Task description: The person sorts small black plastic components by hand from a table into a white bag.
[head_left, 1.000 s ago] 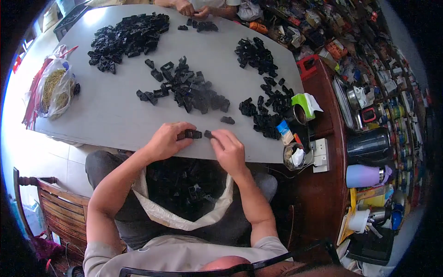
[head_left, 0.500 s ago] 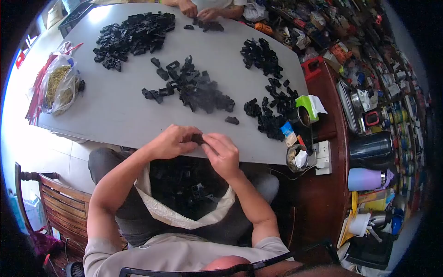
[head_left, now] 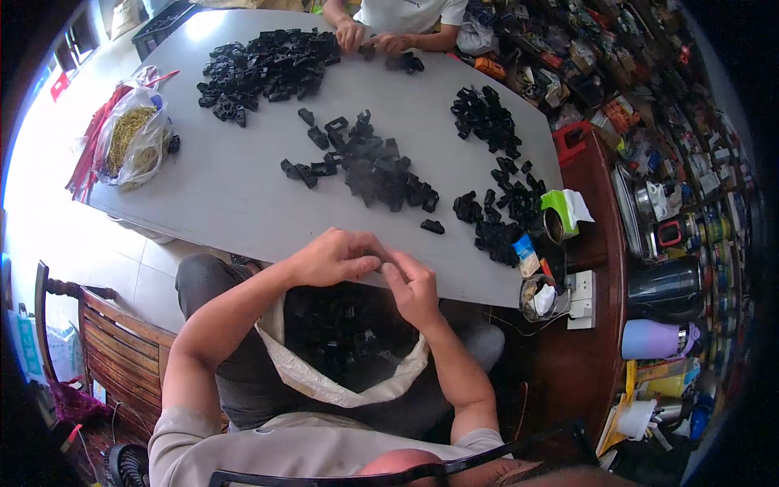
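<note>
Over the table's near edge, my left hand (head_left: 334, 258) and my right hand (head_left: 414, 288) meet with curled fingers. They pinch a small black plastic part, which the fingers now almost wholly hide. Below them, a cream sack (head_left: 320, 380) sits open between my legs, holding many black plastic parts (head_left: 337, 329). Beyond my hands, a loose heap of similar black parts (head_left: 381, 174) spreads over the table's middle. One stray part (head_left: 432, 226) lies apart on its near right side.
The grey table (head_left: 227, 183) carries a large black pile (head_left: 272, 69) far left and smaller piles (head_left: 485, 118) at right. A plastic bag of gold-coloured bits (head_left: 134, 142) lies left. Across the table, a person's hands (head_left: 369, 39) handle black parts. A wooden chair (head_left: 122, 333) stands left.
The whole view has shifted, so the table sits further right and lower. My fingers have closed further over the dark part that showed between them. The other person's hands have moved slightly apart.
</note>
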The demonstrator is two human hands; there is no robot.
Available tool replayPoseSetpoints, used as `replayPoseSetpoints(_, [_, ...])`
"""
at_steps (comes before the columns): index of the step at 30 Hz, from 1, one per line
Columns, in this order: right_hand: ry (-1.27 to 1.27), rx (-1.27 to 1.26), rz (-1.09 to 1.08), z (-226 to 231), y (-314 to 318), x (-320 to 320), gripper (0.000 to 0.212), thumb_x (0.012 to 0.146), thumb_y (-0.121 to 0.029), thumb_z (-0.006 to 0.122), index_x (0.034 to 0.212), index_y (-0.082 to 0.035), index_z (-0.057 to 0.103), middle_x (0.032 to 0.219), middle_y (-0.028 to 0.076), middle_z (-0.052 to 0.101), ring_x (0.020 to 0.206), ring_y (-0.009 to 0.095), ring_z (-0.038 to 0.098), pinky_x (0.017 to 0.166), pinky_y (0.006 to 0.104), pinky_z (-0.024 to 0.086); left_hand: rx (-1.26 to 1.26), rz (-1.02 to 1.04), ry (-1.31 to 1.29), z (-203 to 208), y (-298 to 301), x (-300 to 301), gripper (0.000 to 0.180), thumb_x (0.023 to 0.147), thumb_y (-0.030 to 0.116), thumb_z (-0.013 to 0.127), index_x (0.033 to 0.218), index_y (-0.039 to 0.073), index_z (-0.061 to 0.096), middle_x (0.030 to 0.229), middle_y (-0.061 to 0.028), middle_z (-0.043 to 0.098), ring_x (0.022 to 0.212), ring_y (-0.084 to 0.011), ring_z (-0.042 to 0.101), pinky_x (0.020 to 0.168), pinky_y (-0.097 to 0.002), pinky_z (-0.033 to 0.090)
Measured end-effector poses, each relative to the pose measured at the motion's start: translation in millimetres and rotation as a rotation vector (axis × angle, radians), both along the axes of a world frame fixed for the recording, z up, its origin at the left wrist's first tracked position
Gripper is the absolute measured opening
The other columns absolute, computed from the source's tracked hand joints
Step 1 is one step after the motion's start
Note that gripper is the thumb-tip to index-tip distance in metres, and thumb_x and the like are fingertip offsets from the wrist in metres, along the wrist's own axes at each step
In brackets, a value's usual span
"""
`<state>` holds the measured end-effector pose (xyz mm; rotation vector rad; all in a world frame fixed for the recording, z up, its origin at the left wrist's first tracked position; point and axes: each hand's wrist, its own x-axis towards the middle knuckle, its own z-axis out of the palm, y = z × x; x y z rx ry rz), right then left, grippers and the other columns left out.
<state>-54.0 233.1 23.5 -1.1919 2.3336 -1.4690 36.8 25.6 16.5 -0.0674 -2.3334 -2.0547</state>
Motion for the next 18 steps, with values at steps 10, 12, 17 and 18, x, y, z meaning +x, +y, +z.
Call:
replayPoseSetpoints(10, [-0.185, 0.180, 0.369, 9, 19, -22, 0.028, 0.098, -0.017, 0.074, 0.120, 0.000, 0.073, 0.096, 0.016, 0.078, 0.082, 0.023, 0.075, 0.076, 0.0331, 0.058, -0.492, 0.134, 0.103, 25, -23, 8, 0.022, 0.100, 0.014, 0.067, 0.119, 0.002, 0.068, 0.085, -0.0173, 0.071, 0.081, -0.0343, 0.074, 0.073, -0.0422, 0.058])
replayPoseSetpoints(12, [-0.033, 0.260, 0.509, 11, 21, -24, 0.026, 0.096, -0.014, 0.074, 0.119, -0.001, 0.075, 0.094, 0.014, 0.079, 0.080, 0.018, 0.074, 0.076, 0.0314, 0.058, -0.666, 0.562, 0.127, 16, -55, 10, 0.024, 0.101, 0.016, 0.065, 0.123, 0.005, 0.068, 0.106, -0.0177, 0.072, 0.094, -0.0368, 0.075, 0.077, -0.0457, 0.059])
replayPoseSetpoints(17, [0.481, 0.127, -0.267, -12, 16, -51, 0.030, 0.094, -0.018, 0.076, 0.122, -0.007, 0.075, 0.110, 0.012, 0.074, 0.084, 0.030, 0.074, 0.077, 0.0402, 0.060, -1.038, 0.785, 0.035, 10, -103, 14, 0.023, 0.102, 0.014, 0.063, 0.122, 0.007, 0.068, 0.136, -0.0171, 0.061, 0.100, -0.0425, 0.071, 0.084, -0.0495, 0.060])
replayPoseSetpoints(18, [0.482, 0.128, -0.274, -14, 16, -59, 0.030, 0.094, -0.018, 0.076, 0.122, -0.007, 0.075, 0.110, 0.012, 0.074, 0.084, 0.030, 0.074, 0.077, 0.0402, 0.060, -1.037, 0.779, 0.039, 7, -105, 14, 0.023, 0.102, 0.014, 0.063, 0.122, 0.007, 0.068, 0.136, -0.0171, 0.061, 0.100, -0.0425, 0.071, 0.084, -0.0495, 0.060])
